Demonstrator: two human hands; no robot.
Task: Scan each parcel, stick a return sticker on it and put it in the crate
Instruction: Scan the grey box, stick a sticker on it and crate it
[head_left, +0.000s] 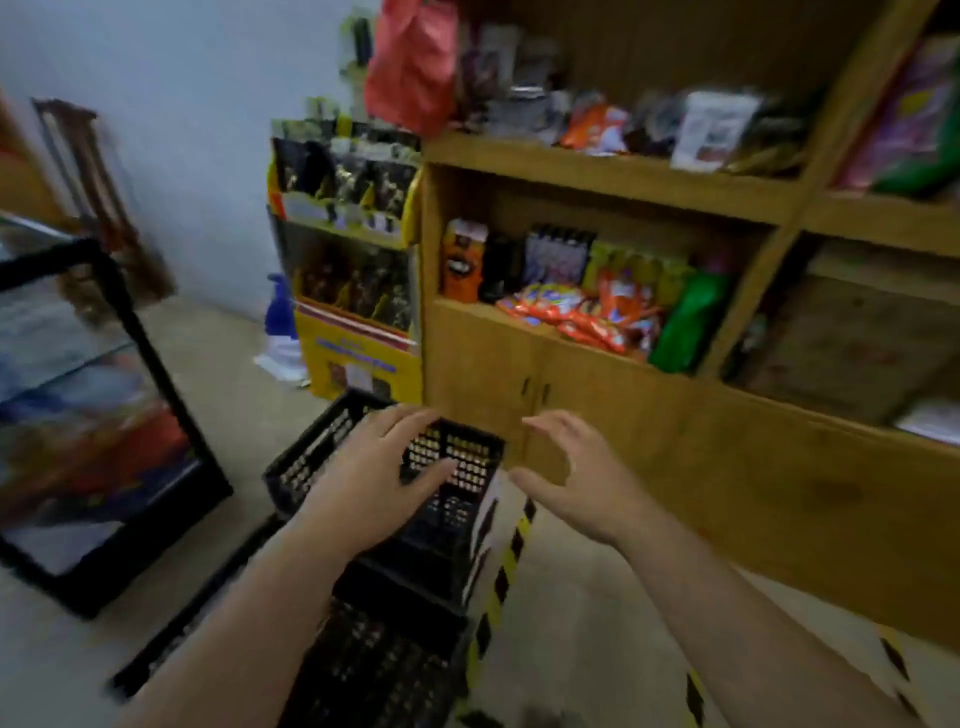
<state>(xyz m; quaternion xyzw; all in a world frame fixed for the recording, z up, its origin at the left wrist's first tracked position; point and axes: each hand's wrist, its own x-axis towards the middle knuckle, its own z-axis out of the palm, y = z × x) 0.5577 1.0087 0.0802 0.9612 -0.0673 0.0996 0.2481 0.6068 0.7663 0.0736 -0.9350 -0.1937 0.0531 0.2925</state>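
A black slotted plastic crate (322, 452) stands on the floor, stacked on another black crate (384, 670) lower in the view. My left hand (379, 478) hovers over the upper crate, fingers spread and holding nothing. My right hand (571, 478) hangs to the right of the crate, fingers loosely curved, also with nothing in it. A white flat piece with dark marks (485, 530) leans at the crate's right side; blur keeps me from telling what it is. No scanner or sticker shows.
A wooden shelf unit (597, 171) filled with snack packets rises right behind the crates. A yellow display stand (358, 332) sits to its left. A black-framed glass cabinet (104, 415) is at the left. Yellow-black tape (498, 587) runs along the floor.
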